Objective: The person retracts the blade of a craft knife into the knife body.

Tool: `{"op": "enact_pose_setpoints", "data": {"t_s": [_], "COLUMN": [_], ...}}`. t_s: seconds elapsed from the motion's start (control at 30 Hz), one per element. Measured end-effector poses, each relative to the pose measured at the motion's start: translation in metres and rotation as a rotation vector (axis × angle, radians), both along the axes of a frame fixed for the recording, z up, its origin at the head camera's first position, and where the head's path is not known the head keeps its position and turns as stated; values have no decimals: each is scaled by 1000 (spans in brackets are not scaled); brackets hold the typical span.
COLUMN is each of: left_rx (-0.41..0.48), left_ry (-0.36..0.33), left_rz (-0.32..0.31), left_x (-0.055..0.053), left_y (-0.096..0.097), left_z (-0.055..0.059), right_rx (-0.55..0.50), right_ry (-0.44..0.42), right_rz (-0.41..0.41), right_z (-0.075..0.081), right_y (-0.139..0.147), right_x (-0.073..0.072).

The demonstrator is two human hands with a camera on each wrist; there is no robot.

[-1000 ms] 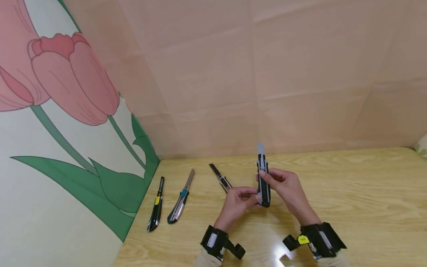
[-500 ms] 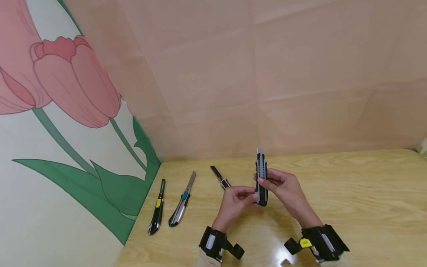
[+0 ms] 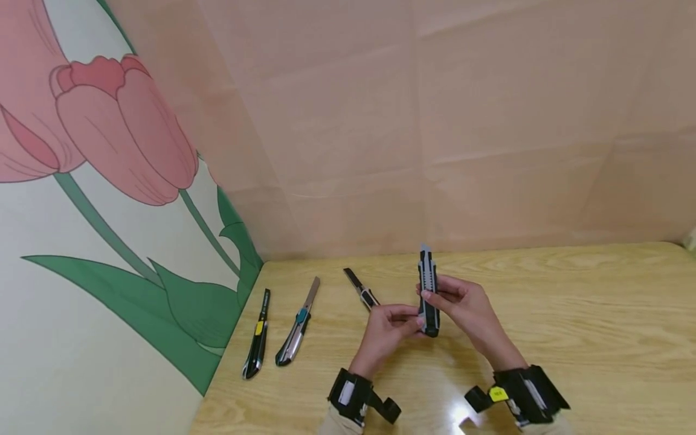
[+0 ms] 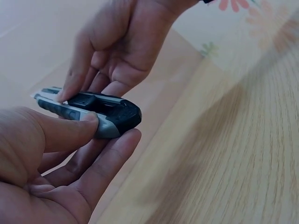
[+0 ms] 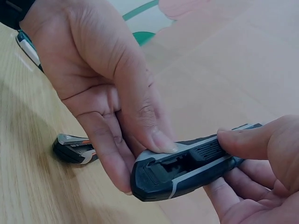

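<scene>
Utility knife (image 3: 429,281), black-grey, held raised over table (image 3: 598,326), blade tip pointing far. Left hand (image 3: 385,335) pinches near end, thumb on side; right hand (image 3: 467,309) grips farther up, thumb at slider (image 5: 208,148). Three more cutters lie left: yellow-button cutter (image 3: 255,350) leftmost, teal-button cutter (image 3: 296,335) beside it, black cutter (image 3: 363,293) nearest left hand, partly hidden by it.

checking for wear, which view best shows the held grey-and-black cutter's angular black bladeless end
The right wrist view: that angular black end appears largest there, mostly clear of fingers. The left wrist view also shows it, smaller; the head view shows it tiny, without detail.
</scene>
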State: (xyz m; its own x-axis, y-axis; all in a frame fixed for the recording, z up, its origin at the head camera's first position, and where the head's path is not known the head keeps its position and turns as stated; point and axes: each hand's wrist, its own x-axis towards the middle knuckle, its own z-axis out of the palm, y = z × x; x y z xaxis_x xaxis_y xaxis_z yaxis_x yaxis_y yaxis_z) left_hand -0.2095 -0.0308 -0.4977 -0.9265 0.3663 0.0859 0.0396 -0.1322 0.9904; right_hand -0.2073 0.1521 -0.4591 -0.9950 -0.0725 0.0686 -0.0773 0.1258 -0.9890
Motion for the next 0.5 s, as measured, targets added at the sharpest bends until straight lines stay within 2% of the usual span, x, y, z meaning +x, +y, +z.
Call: {"op": "enact_pose_setpoints", "data": {"t_s": [0.27,0.5], "left_rx": [-57,-50], "left_ry": [17,-10], "left_rz": [13,38], "left_x": [-3,-3], "left_y": [0,-1], "left_z": [-1,-4], "right_rx": [73,123], "right_ry": [-5,-1], "right_rz": [-30,-62], "right_z": [2,-2], "right_y": [-1,0], "right_x": [0,0]}}
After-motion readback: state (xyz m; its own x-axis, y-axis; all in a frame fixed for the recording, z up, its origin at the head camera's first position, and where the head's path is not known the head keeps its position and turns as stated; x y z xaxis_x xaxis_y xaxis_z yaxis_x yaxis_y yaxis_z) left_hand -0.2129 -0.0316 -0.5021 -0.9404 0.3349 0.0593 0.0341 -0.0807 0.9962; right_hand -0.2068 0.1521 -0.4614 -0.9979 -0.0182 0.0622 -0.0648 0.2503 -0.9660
